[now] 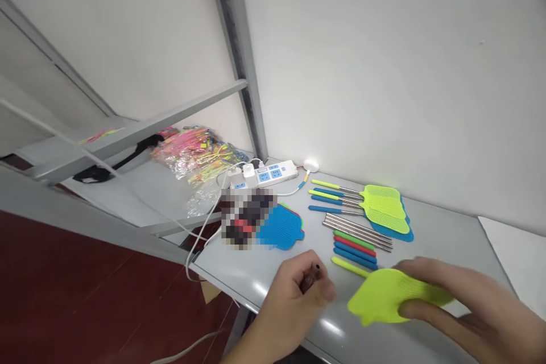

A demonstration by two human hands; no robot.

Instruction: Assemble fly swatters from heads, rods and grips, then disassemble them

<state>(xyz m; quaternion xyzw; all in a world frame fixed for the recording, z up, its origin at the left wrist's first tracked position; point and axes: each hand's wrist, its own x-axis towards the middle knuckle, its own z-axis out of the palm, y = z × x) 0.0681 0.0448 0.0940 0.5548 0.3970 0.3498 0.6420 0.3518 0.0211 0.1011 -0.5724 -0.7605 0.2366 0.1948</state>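
Observation:
My right hand (pixel 460 301) grips a lime-green fly-swatter head (pixel 384 296) just above the grey table (pixel 443 239); its yellow handle (pixel 347 265) sticks out to the left. My left hand (pixel 294 296) is curled closed around a small dark object (pixel 310 280), too small to name, near the table's front edge. Behind my hands lie several loose handles (pixel 355 250) in green, red and blue with bare metal rods (pixel 358 228). Farther back rest finished swatters with green and blue heads (pixel 384 207). A pile of blue swatter heads (pixel 279 228) sits to the left.
A white power strip (pixel 267 175) with plugged chargers and cables lies by the wall. Bags of pink and yellow pieces (pixel 194 153) sit on a lower grey shelf at left. A blurred dark object (pixel 247 219) stands next to the blue heads. A white sheet (pixel 516 256) lies at right.

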